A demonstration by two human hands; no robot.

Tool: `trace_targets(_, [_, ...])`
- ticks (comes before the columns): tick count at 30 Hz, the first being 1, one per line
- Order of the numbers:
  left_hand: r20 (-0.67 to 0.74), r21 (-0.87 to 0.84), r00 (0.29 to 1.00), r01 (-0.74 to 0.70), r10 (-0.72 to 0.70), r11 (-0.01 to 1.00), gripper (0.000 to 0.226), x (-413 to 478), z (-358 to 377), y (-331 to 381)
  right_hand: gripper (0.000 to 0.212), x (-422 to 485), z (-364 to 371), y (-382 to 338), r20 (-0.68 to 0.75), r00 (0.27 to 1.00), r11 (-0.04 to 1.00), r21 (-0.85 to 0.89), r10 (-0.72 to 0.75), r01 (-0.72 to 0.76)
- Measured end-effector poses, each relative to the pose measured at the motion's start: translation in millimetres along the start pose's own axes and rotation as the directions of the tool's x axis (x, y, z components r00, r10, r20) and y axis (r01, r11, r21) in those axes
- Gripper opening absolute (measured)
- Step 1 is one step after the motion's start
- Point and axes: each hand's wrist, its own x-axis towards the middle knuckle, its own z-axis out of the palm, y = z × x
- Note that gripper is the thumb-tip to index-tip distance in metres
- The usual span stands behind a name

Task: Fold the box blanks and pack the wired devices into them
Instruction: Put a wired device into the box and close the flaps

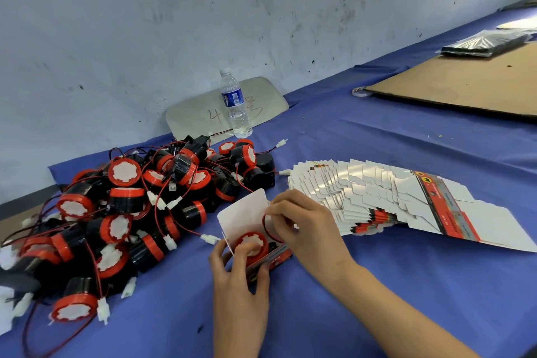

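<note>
Box: a folded box [263, 253] with its white lid flap up stands on the blue desk [377, 285], one red-faced device [250, 242] inside.
Left hand [238, 273]: grip curled round the box, thumb on the device.
Right hand [299, 221]: grip pinching the device's red wire [266, 225].
Left: heap of wired devices [130, 206].
Right: fanned box blanks [377, 197].

Not much to read here tbh. The pale board [203, 113] leaning on the wall has a "4" in red marker, plus a red scribble I can't make out. The bottle [234, 103] label and the box blanks [377, 197] have print, too small to read.
</note>
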Motion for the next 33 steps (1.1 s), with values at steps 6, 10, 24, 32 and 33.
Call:
trace_targets(6, [-0.016, 0.043, 1.0, -0.002, 0.003, 0.999, 0.051, 0.8, 0.3, 2.3, 0.02, -6.1, 10.7, -9.4, 0.337, 0.932, 0.901, -0.434, 0.131, 0.031])
trace_targets(10, [-0.047, 0.076, 0.998, -0.041, 0.044, 0.996, 0.053, -0.3, 0.8, 2.2, 0.039, -7.5, 12.1, -11.7, 0.33, 0.919, 0.825, -0.565, 0.216, 0.009])
trace_targets(24, [-0.172, -0.065, 0.98, 0.094, -0.104, 0.993, 0.101, -4.1, -3.3, 16.4, 0.031, -12.7, 21.1, -7.4, 0.383, 0.871, 0.847, -0.527, 0.306, -0.066])
trace_targets(32, [-0.11, 0.121, 0.994, 0.018, -0.005, 0.992, 0.067, -0.8, 0.8, 3.7, 0.013, -12.0, 16.0, -29.3, 0.314, 0.926, 0.87, -0.493, 0.21, -0.03])
trace_targets(33, [-0.09, 0.132, 0.996, 0.022, -0.01, 0.991, 0.067, -0.2, 0.3, 3.8, 0.014, -14.9, 15.6, -30.9, 0.297, 0.932, 0.894, -0.445, 0.208, -0.058])
